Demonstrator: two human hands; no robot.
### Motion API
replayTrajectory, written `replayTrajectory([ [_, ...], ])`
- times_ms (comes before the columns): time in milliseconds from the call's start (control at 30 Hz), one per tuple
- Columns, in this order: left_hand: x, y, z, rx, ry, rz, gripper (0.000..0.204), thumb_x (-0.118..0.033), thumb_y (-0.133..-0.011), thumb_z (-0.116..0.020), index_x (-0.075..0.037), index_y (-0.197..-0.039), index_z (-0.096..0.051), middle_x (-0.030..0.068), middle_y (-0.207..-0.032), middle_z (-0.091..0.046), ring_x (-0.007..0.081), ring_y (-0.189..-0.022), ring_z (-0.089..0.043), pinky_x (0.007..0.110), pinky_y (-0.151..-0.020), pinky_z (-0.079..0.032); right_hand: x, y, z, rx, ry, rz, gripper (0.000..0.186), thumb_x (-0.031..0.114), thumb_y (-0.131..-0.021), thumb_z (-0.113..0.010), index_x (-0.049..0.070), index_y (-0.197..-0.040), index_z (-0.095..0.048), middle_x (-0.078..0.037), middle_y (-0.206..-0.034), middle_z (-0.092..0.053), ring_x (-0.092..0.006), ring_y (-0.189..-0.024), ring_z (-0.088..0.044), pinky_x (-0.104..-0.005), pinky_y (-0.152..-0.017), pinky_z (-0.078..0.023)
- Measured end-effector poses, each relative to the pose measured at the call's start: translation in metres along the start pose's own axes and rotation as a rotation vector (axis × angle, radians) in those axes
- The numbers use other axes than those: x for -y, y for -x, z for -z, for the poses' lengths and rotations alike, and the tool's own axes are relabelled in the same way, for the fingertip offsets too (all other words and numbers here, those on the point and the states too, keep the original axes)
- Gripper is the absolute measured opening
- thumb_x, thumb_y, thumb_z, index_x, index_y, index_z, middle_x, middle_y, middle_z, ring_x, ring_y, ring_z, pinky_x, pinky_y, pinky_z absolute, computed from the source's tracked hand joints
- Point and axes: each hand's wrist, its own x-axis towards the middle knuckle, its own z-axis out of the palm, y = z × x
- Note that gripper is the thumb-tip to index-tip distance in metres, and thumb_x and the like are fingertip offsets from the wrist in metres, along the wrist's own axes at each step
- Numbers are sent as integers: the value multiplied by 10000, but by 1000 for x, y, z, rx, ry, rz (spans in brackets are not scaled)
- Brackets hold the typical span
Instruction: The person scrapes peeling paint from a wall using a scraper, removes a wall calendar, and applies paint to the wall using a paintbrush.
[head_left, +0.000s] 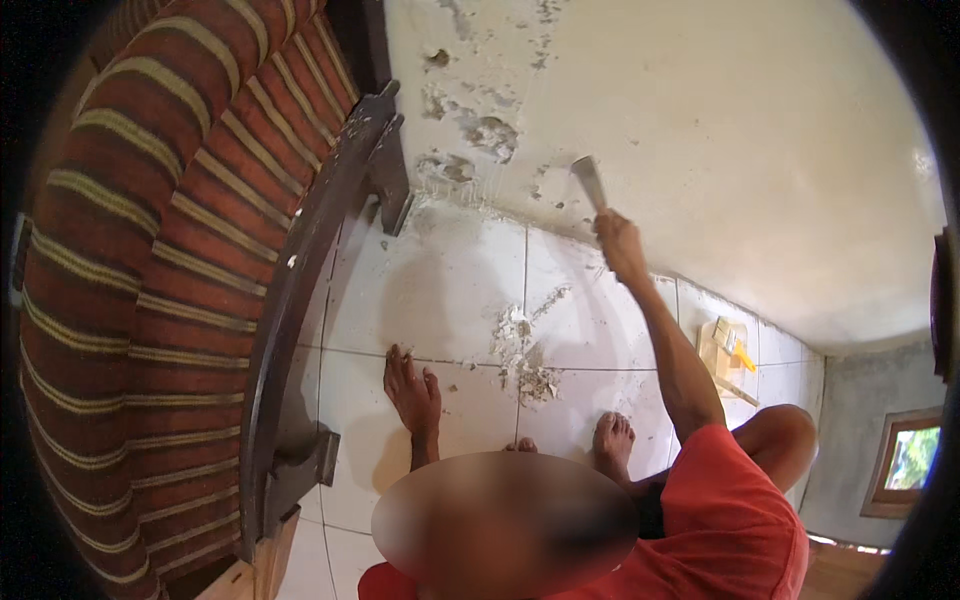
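Note:
My right hand (622,245) grips the handle of a scraper (589,180), its wide metal blade up against or close to the cream wall (700,110); contact cannot be made out. Left of the blade, the wall surface is broken, with peeling paint and crumbled plaster (490,138). My left hand (412,395) has its fingers spread over the white tiled floor (440,300) and holds nothing. Whether it rests on the tiles is unclear. Between my hands and lower down lies a heap of plaster flakes (518,345).
A sofa with red-brown striped cushions (190,270) and a dark wooden frame (300,270) stands along the left. At the right, by the wall's foot, sits a pale container (712,350) with a yellow-handled tool (743,355). My bare foot (613,440) is near the flakes.

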Motion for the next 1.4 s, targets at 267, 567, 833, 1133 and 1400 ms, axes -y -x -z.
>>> replayTrajectory([
  [267,-50,6,-44,36,30,-29,507,-334,-1008,-439,1,-1384,-490,195,-1521,-393,367,-1421,-335,505,-1170,-233,-97,-4,135,-134,51,-42,499,476,-1010,-477,40,-796,-590,-25,-599,-501,-112,-508,-469,-290,-452,-382],
  [567,-77,10,-8,-7,-33,-31,444,-131,-918,-576,42,-1317,-489,221,-1504,-401,384,-1415,-333,521,-1158,-244,4,-3,233,-226,-260,-83,499,444,-1028,-457,21,-780,-549,-15,-606,-470,-119,-537,-407,-309,-488,-366],
  [833,-82,13,-7,2,-17,-57,428,-121,-908,-589,37,-1297,-509,204,-1498,-407,369,-1415,-340,514,-1153,-262,-49,21,193,-175,170,-31,565,433,-1051,-344,-15,-852,-626,-244,-723,-627,-413,-741,-648,-504,-700,-486],
  [1133,-86,13,-30,-79,-17,-113,443,-183,-963,-562,-6,-1358,-464,186,-1516,-397,371,-1417,-342,535,-1137,-267,-47,-5,161,-230,260,108,440,377,-1064,-369,42,-922,-616,-231,-711,-645,-466,-694,-632,-551,-626,-490],
  [1400,-107,20,-48,-133,-18,-86,573,-411,-942,-616,-51,-1374,-503,189,-1412,-521,363,-1314,-476,513,-1087,-369,1,-71,145,-150,440,134,319,246,-1038,-416,45,-1087,-659,-171,-815,-691,-397,-745,-665,-481,-695,-522],
])
